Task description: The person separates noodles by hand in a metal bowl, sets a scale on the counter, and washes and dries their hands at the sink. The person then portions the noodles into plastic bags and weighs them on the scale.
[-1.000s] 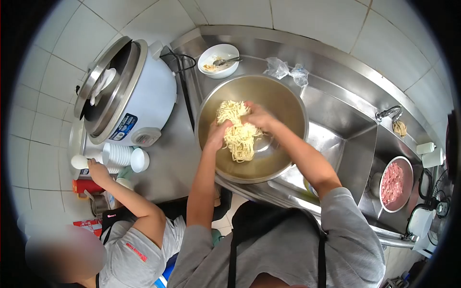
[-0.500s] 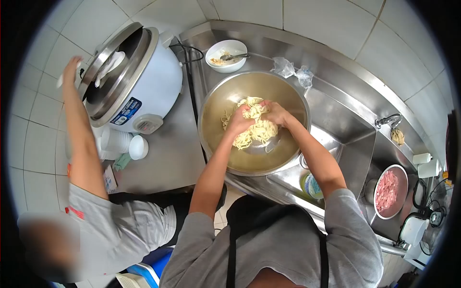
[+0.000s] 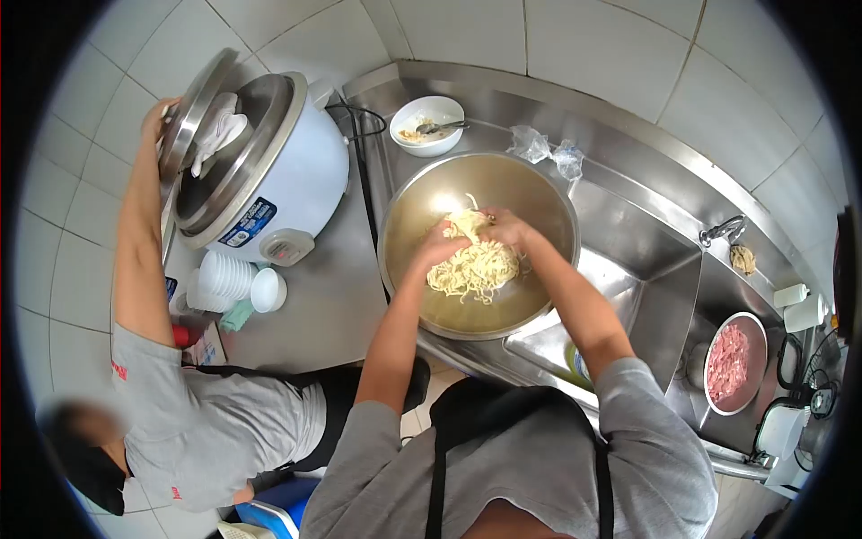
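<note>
The pale noodles (image 3: 476,269) are in the wide steel bowl (image 3: 415,211), bunched toward its middle. My left hand (image 3: 442,244) and my right hand (image 3: 507,229) both grasp them, fingers curled into the strands. Just behind the bowl's rim sit a white bowl (image 3: 407,141) with a spoon (image 3: 440,128) and a clear plastic bag (image 3: 544,153). To my left, a co-worker's hand (image 3: 156,119) is at the edge of the rice cooker (image 3: 314,175)'s tilted lid (image 3: 187,115).

Passage over sink (image 3: 620,225) beside bowl (image 3: 409,211); 1 cooker (image 3: 310,193) (lid (image 3: 190,117) raised) bars left.
</note>
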`<state>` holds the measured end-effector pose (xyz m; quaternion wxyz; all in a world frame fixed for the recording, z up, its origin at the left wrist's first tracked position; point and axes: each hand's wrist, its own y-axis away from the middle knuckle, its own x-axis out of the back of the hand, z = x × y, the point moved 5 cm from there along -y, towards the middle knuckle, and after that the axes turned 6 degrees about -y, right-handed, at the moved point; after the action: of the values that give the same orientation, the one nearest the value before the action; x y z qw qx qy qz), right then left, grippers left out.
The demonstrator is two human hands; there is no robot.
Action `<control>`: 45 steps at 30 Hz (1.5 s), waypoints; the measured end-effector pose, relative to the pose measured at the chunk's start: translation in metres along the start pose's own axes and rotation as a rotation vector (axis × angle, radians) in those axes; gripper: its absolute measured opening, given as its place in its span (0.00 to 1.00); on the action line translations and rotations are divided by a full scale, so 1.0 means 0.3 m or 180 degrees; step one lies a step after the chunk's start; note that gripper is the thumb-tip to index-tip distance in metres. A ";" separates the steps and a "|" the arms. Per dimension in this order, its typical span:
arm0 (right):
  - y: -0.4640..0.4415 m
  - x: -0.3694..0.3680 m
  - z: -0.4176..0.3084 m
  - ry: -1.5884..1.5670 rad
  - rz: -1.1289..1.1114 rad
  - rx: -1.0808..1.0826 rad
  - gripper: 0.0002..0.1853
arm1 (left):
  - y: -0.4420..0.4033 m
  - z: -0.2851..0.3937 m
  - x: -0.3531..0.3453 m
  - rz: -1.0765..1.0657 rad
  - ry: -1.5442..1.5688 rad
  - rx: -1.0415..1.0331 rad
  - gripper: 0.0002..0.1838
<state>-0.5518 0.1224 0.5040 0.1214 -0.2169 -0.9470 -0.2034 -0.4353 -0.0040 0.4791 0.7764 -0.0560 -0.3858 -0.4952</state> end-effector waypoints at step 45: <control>0.157 -0.023 -0.289 -0.1673 0.0015 0.1325 0.19 | 0.207 0.237 0.154 0.0065 0.3734 -0.0794 0.26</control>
<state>-0.5117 0.1208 0.5944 -0.0849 -0.2346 -0.9667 0.0575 -0.4136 0.0270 0.5771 0.8521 0.1322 0.1687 -0.4775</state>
